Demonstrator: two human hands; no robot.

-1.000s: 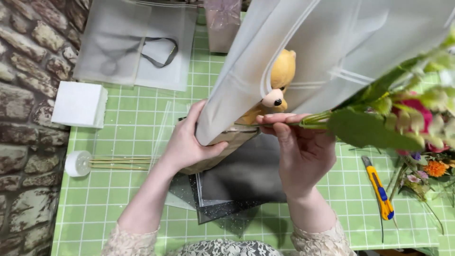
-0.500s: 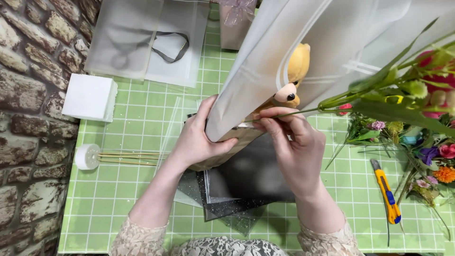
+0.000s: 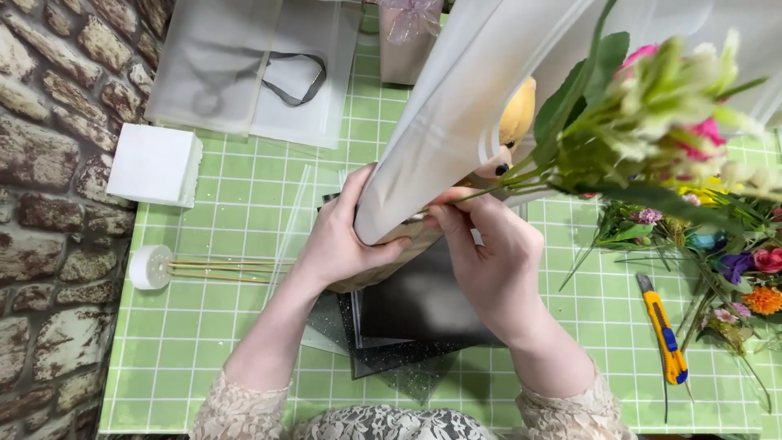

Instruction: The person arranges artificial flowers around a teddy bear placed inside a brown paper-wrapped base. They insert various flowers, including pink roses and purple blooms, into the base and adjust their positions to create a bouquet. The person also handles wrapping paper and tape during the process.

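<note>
From my head camera I look down on a green gridded tabletop [image 3: 244, 212] with both my hands at work in the middle of it. My left hand [image 3: 342, 244] is curled around the narrow lower end of one cone of white wrapping paper [image 3: 456, 122], thumb up along its side, fingers wrapped under the tan base there. My right hand [image 3: 489, 261] is closed against the same spot, its fingertips [image 3: 440, 213] pinching a thin green stem where it enters the cone's edge. Inside the cone I count one yellow plush toy [image 3: 515, 122] with a dark eye, and a bunch of flowers [image 3: 652, 106] with pink and pale green blooms leaning out to the right, blurred because they are so close. Under my hands lie dark sheets [image 3: 415, 318], perhaps three or four stacked; I cannot count them surely. To the left are one white foam block [image 3: 155, 165], one white foam disc [image 3: 151, 267] and a few thin wooden sticks [image 3: 228, 269] beside it. At the top is a translucent sheet [image 3: 236, 65] with what seems to be scissors beneath it. On the right lie one yellow utility knife [image 3: 664, 334] and a loose heap of small flowers [image 3: 733, 269].
</note>
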